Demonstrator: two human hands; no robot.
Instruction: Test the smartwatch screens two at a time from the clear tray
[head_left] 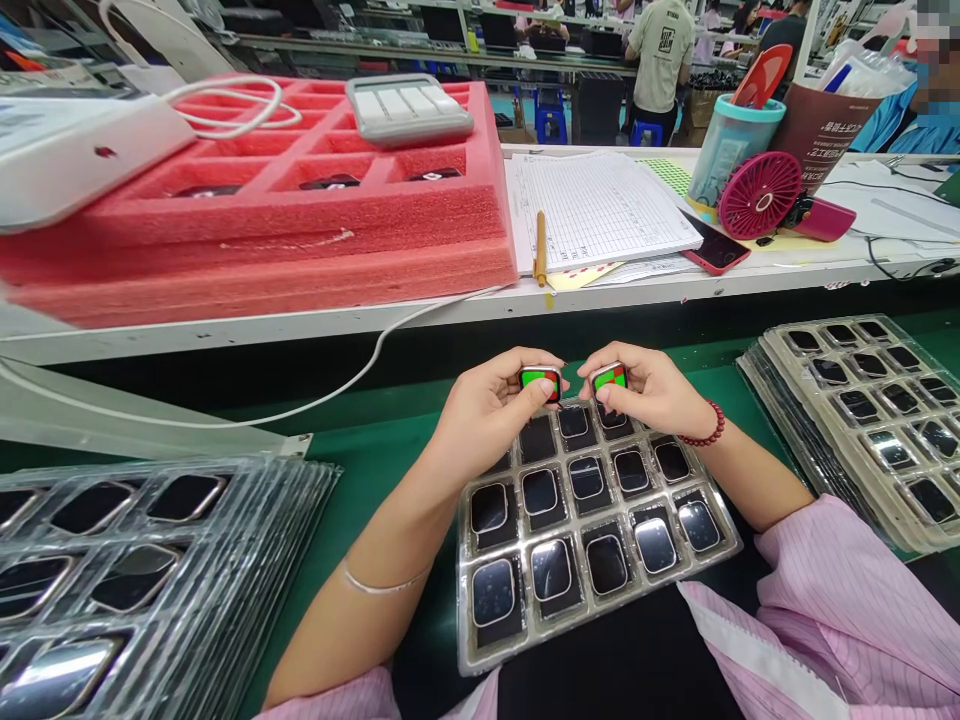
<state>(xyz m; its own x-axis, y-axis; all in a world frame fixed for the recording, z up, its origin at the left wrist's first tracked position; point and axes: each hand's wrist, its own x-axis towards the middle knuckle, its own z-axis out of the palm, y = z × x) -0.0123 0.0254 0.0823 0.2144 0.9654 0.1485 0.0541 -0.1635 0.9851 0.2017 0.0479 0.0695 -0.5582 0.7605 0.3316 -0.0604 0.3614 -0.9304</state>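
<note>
My left hand (491, 408) grips a small square watch-like device (538, 381) between thumb and fingers, its lit screen showing green and red. In my right hand (649, 388) is a similar device (608, 379), also lit green and red, with the thumb over its lower edge. Both are held side by side above the far edge of a clear plastic tray (525, 541). Rows of dark-screened square devices (587, 478) sit in the tray's compartments. One compartment in the back row near my left hand shows no metal-rimmed device.
Stacked trays of devices stand at the left (225, 580) and right (825, 420) on the green surface. A shelf (637, 296) beyond holds red foam (360, 240), papers (600, 210), a pen, a phone, a small fan (760, 196) and a cup. A white cable hangs down. People are farther back.
</note>
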